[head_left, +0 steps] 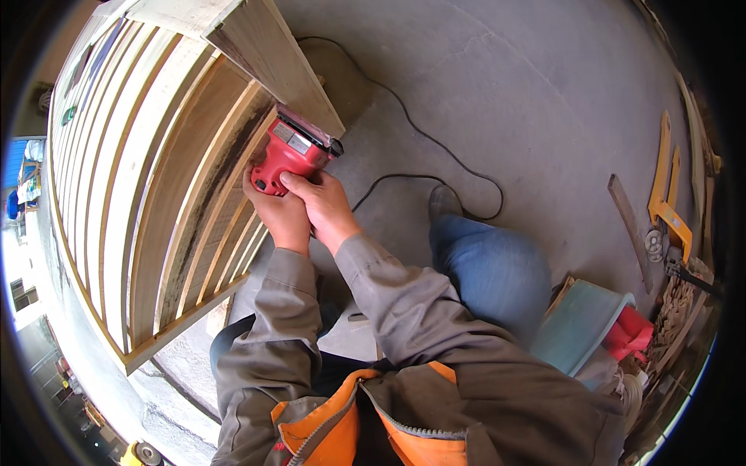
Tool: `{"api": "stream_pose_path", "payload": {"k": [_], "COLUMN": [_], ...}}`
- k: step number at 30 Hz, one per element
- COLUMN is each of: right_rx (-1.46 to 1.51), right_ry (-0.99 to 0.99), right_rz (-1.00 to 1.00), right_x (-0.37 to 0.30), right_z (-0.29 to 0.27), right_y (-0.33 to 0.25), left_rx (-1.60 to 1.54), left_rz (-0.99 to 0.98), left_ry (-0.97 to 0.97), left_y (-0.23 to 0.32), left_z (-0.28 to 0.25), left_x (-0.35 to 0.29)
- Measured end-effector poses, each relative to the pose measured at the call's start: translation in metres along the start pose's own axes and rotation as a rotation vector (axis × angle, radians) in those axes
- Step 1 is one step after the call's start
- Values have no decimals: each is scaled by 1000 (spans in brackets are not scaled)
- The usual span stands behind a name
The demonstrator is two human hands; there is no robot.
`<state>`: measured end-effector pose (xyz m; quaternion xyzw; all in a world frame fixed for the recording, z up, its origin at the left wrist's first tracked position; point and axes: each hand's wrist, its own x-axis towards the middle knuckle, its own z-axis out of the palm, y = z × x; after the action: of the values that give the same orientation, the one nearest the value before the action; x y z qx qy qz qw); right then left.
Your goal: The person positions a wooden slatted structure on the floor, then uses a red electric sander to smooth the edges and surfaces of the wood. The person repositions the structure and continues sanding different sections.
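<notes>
Both of my hands grip a red electric sander [286, 159], its black-edged pad end facing away from me. My left hand [281, 221] is wrapped round the lower left of its body. Close beside it, my right hand [328, 208] holds the near end, the thumb lying on the red housing. The sander is up against the edge of a slatted wooden frame [175, 179], by a wide end board [272, 58]. Whether its pad touches the wood I cannot tell. Some fingers are hidden behind the tool.
A black cord [443, 147] loops over the concrete floor [536, 101]. To the right are a yellow metal tool [664, 186], a wood strip [631, 229], a grey-green bin [583, 326] and a red object [629, 334]. My bent knee [493, 264] is right of the sander.
</notes>
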<state>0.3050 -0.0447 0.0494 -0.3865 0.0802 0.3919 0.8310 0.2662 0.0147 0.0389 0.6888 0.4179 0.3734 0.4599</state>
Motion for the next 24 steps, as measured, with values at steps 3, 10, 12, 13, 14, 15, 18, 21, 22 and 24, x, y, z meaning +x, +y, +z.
{"api": "stream_pose_path", "payload": {"k": [3, 10, 12, 13, 14, 15, 18, 21, 22, 24], "right_rx": [16, 58, 62, 63, 57, 50, 40, 58, 68, 52], "right_ry": [-3, -8, -15, -18, -24, -30, 8, 33, 35, 59], "right_rz": [5, 42, 62, 71, 59, 46, 31, 39, 44, 30], "right_x": [4, 10, 12, 13, 12, 12, 10, 11, 12, 12], "right_z": [-6, -16, -19, -21, -19, -17, -11, -8, -7, -4], "right_y": [6, 12, 15, 17, 16, 14, 10, 6, 6, 7], "left_rx": [71, 226, 251, 252, 254, 257, 258, 231, 210, -67], "left_rz": [-17, -52, -71, -69, -67, -67, -104, -124, -135, -274], "left_ry": [31, 28, 30, 14, 1, -11, -37, -66, -75, -134], "left_y": [-5, 1, -1, -4, -8, -11, -10, -6, -6, -13], "left_z": [2, 3, 3, 3, 1, -2, -3, -3, -3, -7], "left_x": [-3, -9, -10, -10, -9, -8, -8, -9, -9, -7]}}
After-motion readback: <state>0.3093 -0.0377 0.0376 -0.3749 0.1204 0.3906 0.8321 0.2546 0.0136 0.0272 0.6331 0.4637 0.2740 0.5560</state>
